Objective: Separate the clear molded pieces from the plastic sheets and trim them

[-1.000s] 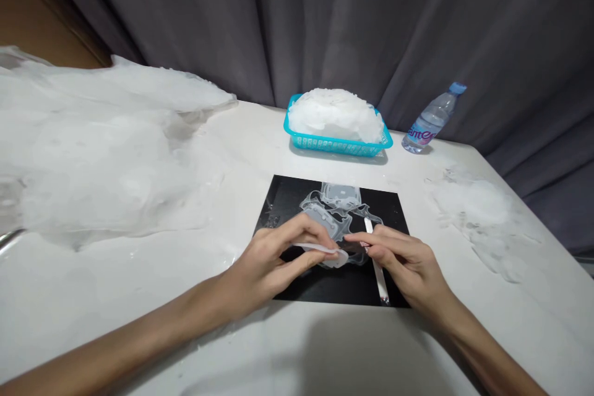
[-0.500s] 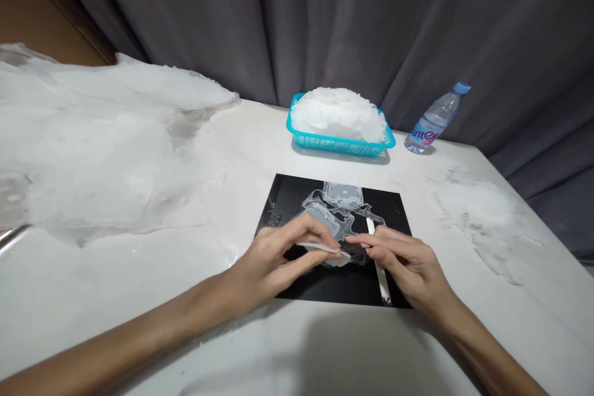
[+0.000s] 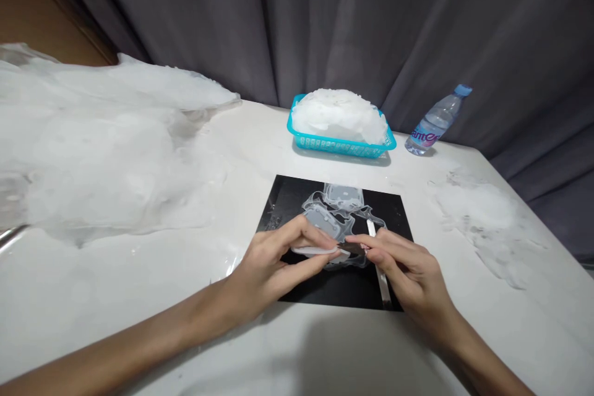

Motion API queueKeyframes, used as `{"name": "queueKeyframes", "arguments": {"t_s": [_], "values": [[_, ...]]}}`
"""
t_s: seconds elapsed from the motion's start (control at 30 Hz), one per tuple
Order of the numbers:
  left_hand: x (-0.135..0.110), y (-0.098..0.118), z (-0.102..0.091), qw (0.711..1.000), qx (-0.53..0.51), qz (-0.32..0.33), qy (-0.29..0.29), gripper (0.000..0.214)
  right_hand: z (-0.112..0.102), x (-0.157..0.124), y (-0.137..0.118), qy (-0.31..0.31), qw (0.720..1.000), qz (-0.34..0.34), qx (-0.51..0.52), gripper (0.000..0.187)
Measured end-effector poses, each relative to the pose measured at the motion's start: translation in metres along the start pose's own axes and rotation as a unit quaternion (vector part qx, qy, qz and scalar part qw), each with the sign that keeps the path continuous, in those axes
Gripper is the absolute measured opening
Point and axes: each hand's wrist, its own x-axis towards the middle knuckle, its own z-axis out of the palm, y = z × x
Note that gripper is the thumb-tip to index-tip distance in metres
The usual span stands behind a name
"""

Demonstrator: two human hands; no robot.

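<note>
Above a black mat (image 3: 315, 291), my left hand (image 3: 283, 260) pinches a thin, whitish translucent piece (image 3: 306, 250) between thumb and fingertips. My right hand (image 3: 408, 266) is closed on a small dark blade (image 3: 352, 248), its index finger stretched along the top. The blade's tip is near the edge of the translucent piece; whether they touch I cannot tell. Beneath the hands lie flat translucent molded pieces (image 3: 320, 219) with ragged, clear edges. A narrow white strip (image 3: 384, 288) rests on the mat, partly covered by my right hand.
A turquoise basket (image 3: 343, 147) heaped with white translucent pieces (image 3: 336, 114) stands behind the mat. To its right is a water bottle (image 3: 434, 124). A large pile of translucent sheets (image 3: 102, 148) covers the table's left; scraps (image 3: 487, 216) lie at right. A grey curtain (image 3: 325, 18) hangs behind.
The translucent piece in my left hand has tilted a little, showing more edge-on. My right hand and the blade have barely shifted. The basket and bottle stay put.
</note>
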Motion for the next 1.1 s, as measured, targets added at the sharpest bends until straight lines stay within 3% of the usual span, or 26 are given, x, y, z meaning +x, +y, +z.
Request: {"name": "queueKeyframes", "arguments": {"t_s": [0.33, 0.8, 1.1], "values": [[0.001, 0.004, 0.004, 0.999, 0.009, 0.034, 0.032, 0.008, 0.001, 0.0, -0.004, 0.009, 1.0, 0.004, -0.025, 0.029], [0.002, -0.002, 0.005, 0.999, 0.003, 0.038, 0.023, 0.009, 0.003, 0.002, -0.003, 0.003, 1.0, 0.01, 0.004, 0.029], [0.006, 0.003, 0.001, 1.0, 0.011, -0.013, -0.005, 0.005, -0.009, 0.009, 0.007, 0.015, 0.999, 0.043, 0.007, 0.035]]}}
